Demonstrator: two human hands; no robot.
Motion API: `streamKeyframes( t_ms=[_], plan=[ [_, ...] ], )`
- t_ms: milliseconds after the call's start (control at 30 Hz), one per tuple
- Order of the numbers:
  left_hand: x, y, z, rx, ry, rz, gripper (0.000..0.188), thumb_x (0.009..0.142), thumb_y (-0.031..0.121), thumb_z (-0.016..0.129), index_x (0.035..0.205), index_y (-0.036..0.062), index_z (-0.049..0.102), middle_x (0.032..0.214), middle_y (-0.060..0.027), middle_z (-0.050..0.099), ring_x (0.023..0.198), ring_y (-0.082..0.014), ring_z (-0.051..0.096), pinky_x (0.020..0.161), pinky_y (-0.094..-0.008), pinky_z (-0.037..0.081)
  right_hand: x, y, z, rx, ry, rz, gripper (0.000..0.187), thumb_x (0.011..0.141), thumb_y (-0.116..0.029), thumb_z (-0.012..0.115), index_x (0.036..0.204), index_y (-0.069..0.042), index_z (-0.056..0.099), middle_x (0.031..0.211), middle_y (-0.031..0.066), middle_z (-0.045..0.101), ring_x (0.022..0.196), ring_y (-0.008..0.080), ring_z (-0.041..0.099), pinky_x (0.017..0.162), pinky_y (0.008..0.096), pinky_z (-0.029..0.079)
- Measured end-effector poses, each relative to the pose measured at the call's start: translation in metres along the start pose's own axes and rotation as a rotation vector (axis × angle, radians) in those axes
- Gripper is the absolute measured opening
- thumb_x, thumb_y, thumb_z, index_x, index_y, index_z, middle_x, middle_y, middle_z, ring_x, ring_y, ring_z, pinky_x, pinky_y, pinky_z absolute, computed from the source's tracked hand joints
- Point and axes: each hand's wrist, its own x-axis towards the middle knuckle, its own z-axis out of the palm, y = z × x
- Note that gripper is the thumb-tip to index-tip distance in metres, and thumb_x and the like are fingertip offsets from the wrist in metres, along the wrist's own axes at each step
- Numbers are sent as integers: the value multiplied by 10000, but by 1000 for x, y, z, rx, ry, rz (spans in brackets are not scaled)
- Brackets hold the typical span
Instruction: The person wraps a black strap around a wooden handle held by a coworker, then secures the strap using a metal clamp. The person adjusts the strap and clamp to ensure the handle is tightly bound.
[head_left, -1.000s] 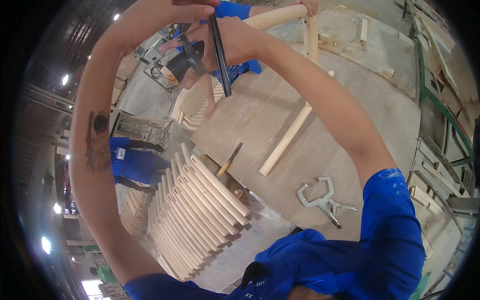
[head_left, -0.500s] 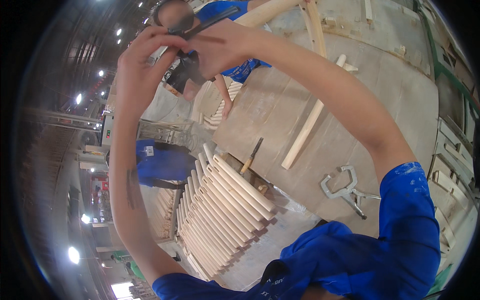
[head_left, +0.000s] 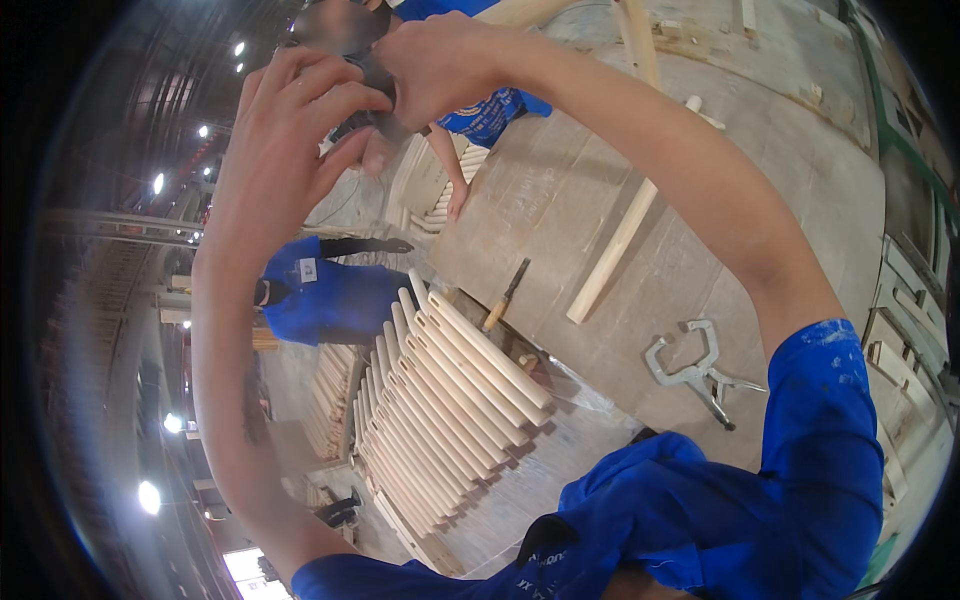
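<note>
Both my hands are raised together at the upper left, close in front of the camera. Between them is a black strap-like thing [head_left: 374,75], mostly hidden by fingers; its exact kind is not clear. My left hand [head_left: 285,135] has its fingers curled against the thing's near side. My right hand [head_left: 430,65] is closed at its other side, knuckles toward me. Below my right arm, a pale wooden bar [head_left: 615,255] lies on the worktable [head_left: 540,220]. A metal locking clamp [head_left: 695,370] rests near the table's front. A chisel [head_left: 507,295] with a wooden handle lies at the table's left edge.
A stack of long pale wooden rails [head_left: 450,400] stands left of the table. One person in blue [head_left: 490,115] leans a hand on its far edge; another person [head_left: 330,295] is beyond the rails. Wooden pieces [head_left: 640,45] stand at the far side, and more lie at right.
My left hand has turned, its fingers now more spread and curled over the black thing. The strap's loose end no longer shows. The person beyond the rails has stretched out an arm.
</note>
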Motion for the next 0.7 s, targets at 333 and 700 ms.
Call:
streamKeyframes(
  t_ms=[333, 700],
  plan=[
    [3, -5, 6, -376, -70, -181, 497, 857, 76, 697, 1339, 82, 572, 1224, -81, 661, 1117, -222, 662, 988, -387, 489, 10, 12, -2, 48, -10, -153, 752, 692, -737, 773, 1112, -127, 646, 856, 199, 729, 855, 408, 712, 738, 495, 553],
    [3, 2, -6, -534, -205, -198, 440, 940, 162, 605, 1369, 122, 517, 1081, -123, 652, 996, -273, 642, 941, -408, 467, 18, 16, -5, 90, -111, -233, 577, 745, -622, 757, 1024, -117, 727, 844, 190, 729, 802, 374, 704, 682, 471, 526]
  ],
)
